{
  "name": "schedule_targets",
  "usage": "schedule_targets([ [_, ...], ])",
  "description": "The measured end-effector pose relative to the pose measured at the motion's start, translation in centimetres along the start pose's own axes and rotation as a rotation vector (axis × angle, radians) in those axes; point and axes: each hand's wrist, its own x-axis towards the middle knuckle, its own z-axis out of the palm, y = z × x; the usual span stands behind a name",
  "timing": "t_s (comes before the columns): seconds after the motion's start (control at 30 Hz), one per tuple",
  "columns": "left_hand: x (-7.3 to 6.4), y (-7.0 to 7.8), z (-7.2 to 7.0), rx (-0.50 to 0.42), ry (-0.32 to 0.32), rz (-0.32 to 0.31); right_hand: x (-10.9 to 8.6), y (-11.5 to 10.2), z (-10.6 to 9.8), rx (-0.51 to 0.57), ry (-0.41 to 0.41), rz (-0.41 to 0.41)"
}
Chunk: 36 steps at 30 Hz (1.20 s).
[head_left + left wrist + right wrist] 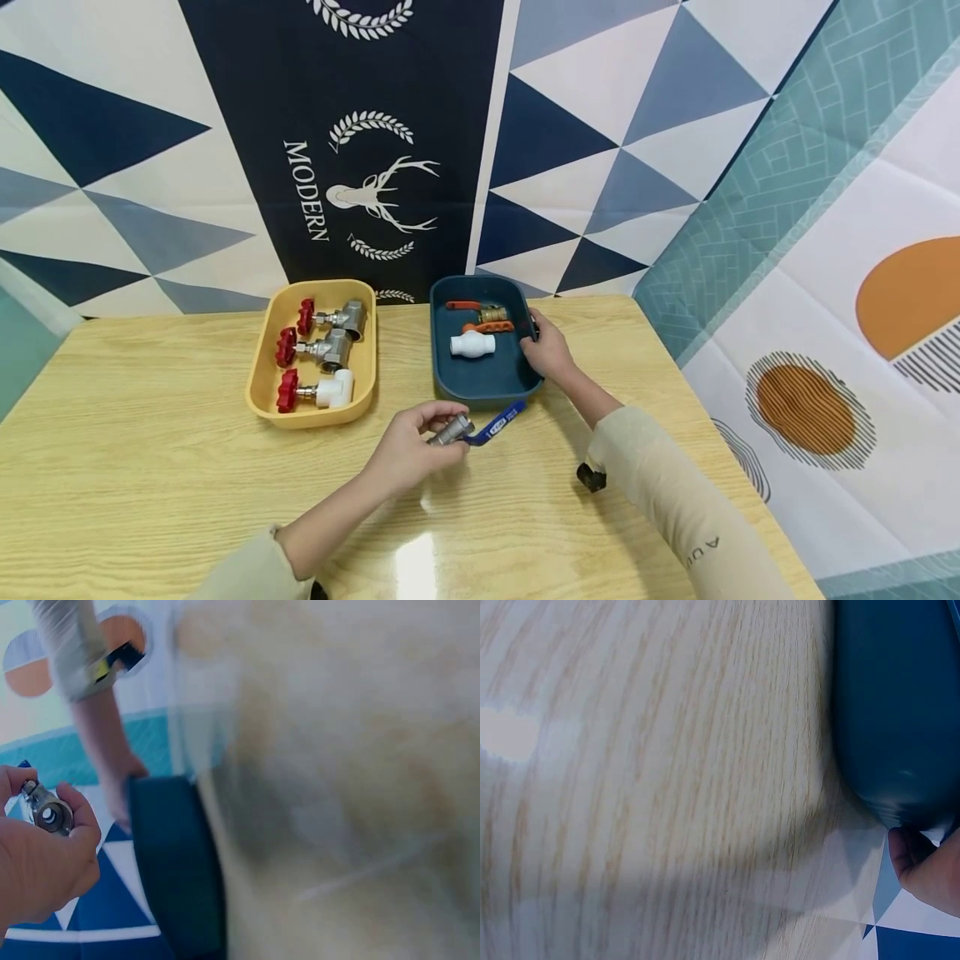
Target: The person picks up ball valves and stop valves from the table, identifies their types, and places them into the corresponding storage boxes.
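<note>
My left hand [417, 442] holds a steel ball valve [452, 429] with a blue lever handle, pinched between thumb and fingers just in front of the dark blue bin [487, 388]. In the left wrist view the open bore of the ball valve [51, 815] faces the camera. My right hand [550, 347] grips the right wall of the bin, thumb at the rim; its other fingers are mostly hidden. Inside the bin lie a white plastic ball valve [472, 345] with an orange handle [495, 327] and a brass valve [492, 314] by a red lever [462, 305].
Left of the blue bin stands a yellow bin [258, 400] with several red-wheeled valves, two metal ones [330, 348] and a white one [335, 390]. Both bins are near the back edge of the wooden table [150, 467], against a patterned cloth [420, 100].
</note>
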Motion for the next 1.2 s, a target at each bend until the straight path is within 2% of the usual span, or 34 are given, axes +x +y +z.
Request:
schedule_targets([
  [0.2,1.7,1.7,-0.9,-0.035,0.128,0.003,0.0,0.1,-0.2,0.014,-0.004,0.007],
  [0.5,3.8,2.1,-1.1,-0.038,0.224,-0.012,0.0,0.2,-0.1,0.024,-0.003,0.002],
  [0.93,7.1,1.8,-1.4,-0.012,0.323,-0.021,-0.2,0.3,0.1,0.022,0.003,-0.013],
  [1.2,8.7,2.1,-1.4,-0.011,0.346,-0.028,-0.2,0.5,0.2,0.016,0.009,-0.026],
])
